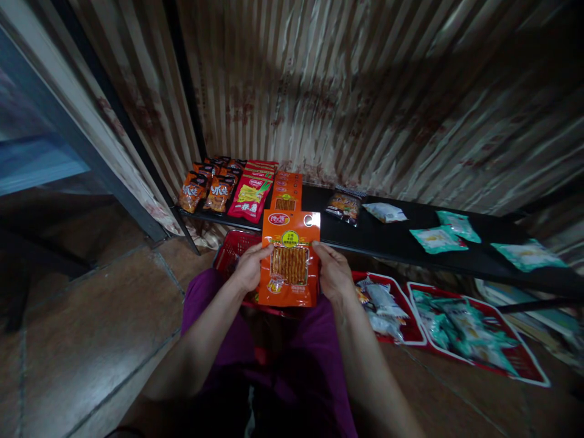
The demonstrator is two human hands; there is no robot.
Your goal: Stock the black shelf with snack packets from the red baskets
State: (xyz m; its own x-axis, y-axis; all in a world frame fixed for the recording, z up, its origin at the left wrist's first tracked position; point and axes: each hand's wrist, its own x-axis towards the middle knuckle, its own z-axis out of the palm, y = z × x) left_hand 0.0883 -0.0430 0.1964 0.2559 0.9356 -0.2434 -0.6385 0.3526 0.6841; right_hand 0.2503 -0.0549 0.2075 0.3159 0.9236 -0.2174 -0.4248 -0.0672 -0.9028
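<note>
Head view: left hand (249, 267) and right hand (334, 267) pinch opposite side edges of the orange packet (290, 292) — neither is nearer. Its long axis points from the lap toward the black shelf (387, 237), lined up with similar orange packets (287, 185) beyond its top edge.

Ahead of you hangs a beige, striped curtain (319, 79), gathered into close vertical folds and marked with blurred reddish print. Along its foot runs a long black shelf (314, 201), with a slim dark post (186, 79) rising at its left end. To your left, a strip of pale fabric (59, 67) slants down beside a grey-blue frame (98, 152), near a blue surface (36, 164). Beneath you, the floor (104, 340) is brown tile with darker joints. Your light is dim: the tiles at left carry a soft sheen, while the upper right sinks into shadow.
</note>
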